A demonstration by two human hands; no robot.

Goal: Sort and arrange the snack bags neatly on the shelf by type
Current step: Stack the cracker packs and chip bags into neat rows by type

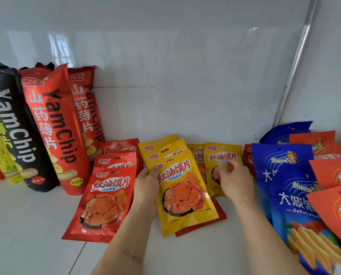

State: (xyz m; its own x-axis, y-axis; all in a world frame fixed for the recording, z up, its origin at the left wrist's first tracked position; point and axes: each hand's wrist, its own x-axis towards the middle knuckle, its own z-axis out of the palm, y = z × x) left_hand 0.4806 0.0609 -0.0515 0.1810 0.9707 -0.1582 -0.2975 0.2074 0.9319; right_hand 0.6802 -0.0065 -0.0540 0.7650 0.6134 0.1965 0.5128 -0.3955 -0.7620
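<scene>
White shelf (36,225): left hand (146,187) pinches front yellow bag (183,197); right hand (235,179), fingers loosely curled, touches rear yellow bag (222,155). Square yellow edges, keep reds separate.

Open white shelf (26,231) fills the lower left of the frame, and bare floor runs along the back wall at centre. Tall yam chip bags (54,126) wall off the left. Red packets (106,203) and yellow packets (185,195) crowd the middle; blue bags (284,185) and orange bags (336,207) block the right, perhaps past the edge.
</scene>
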